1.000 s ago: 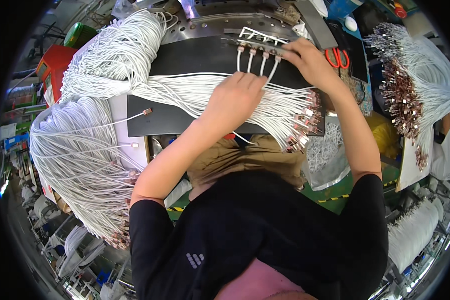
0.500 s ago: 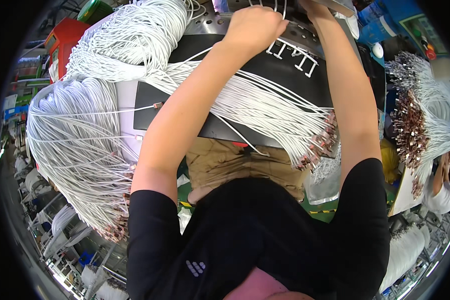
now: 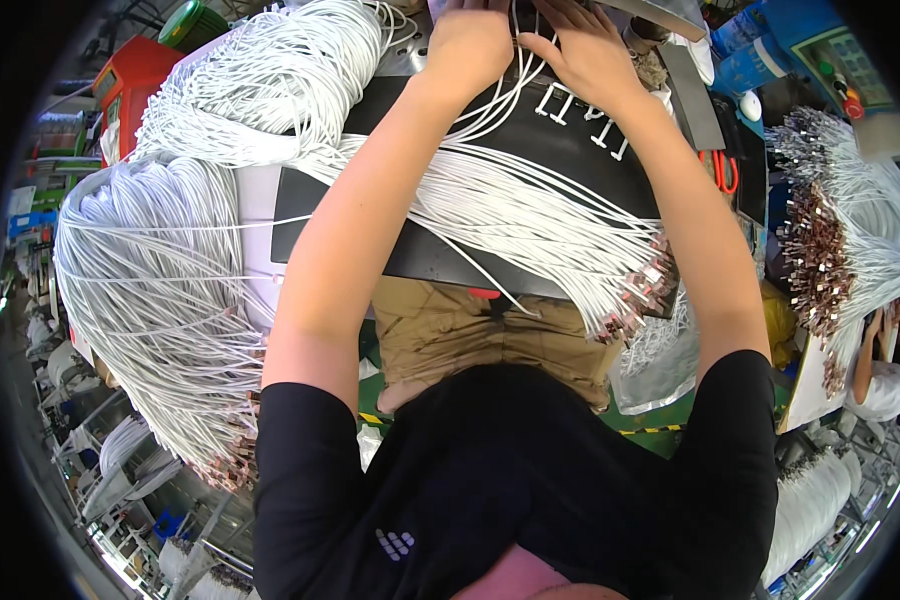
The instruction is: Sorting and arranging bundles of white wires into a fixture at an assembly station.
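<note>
At the far edge of the black work surface [image 3: 340,235], both hands reach to the metal plate [image 3: 402,58]. My left hand [image 3: 470,45] is curled with its fingers together beside several white cables [image 3: 522,85]; its fingertips and anything in them are hidden. To its right, my right hand [image 3: 588,58] has its thumb stretched out and fingers extended, near the upper part of those cables. They curve up between the hands. Below lies a spread bundle of white cables [image 3: 510,200] with copper-coloured ends [image 3: 640,290]. Small white bracket-like pieces [image 3: 602,133] lie close to my right wrist.
Large coils of white cable [image 3: 260,85] and a hanging bundle [image 3: 155,280] crowd the left. Red-handled scissors [image 3: 725,172] lie right of my forearm. A red machine [image 3: 135,85] stands far left, and more cable bundles [image 3: 820,240] hang at the right, near another person's arm [image 3: 867,360].
My left hand has shifted left and away from me. My right hand has come back into view, its thumb apart, beside the cables. The scissors are now uncovered.
</note>
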{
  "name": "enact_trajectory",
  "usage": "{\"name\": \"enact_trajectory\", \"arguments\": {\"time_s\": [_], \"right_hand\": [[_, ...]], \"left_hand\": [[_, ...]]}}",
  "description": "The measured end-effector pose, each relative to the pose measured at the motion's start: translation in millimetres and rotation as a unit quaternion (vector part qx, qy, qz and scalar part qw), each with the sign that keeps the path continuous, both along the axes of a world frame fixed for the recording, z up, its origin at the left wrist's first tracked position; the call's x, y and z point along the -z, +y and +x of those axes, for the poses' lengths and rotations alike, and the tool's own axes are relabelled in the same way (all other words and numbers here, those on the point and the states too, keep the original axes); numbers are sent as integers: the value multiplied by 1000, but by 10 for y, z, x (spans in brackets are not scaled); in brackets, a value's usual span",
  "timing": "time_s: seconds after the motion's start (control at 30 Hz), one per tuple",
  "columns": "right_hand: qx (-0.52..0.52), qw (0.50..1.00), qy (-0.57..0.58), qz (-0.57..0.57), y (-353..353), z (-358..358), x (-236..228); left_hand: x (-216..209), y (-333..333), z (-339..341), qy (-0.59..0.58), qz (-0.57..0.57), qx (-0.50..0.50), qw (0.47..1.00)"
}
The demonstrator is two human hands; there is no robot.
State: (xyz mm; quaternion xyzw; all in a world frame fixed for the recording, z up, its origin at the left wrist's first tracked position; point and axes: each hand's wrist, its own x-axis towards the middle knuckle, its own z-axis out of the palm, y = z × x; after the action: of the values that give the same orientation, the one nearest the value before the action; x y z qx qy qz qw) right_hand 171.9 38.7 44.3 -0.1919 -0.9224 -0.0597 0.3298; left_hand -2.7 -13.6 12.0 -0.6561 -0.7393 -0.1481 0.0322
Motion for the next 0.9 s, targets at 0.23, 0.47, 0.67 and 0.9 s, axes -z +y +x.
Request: {"name": "enact_trajectory", "arguments": {"time_s": [0.23, 0.47, 0.67, 0.9], "right_hand": [[78, 994, 45, 61, -66, -26, 73], [103, 990, 21, -98, 122, 93, 284], [149, 938, 280, -135, -708, 1926, 78], [315, 841, 16, -439, -2693, 3063, 1683]], "left_hand": [[-22, -63, 276, 140, 225, -52, 963], [-122, -149, 140, 69, 74, -29, 994], [-307, -2220, 409, -676, -103, 36, 729], [758, -3455, 646, -833, 60, -195, 515]]}}
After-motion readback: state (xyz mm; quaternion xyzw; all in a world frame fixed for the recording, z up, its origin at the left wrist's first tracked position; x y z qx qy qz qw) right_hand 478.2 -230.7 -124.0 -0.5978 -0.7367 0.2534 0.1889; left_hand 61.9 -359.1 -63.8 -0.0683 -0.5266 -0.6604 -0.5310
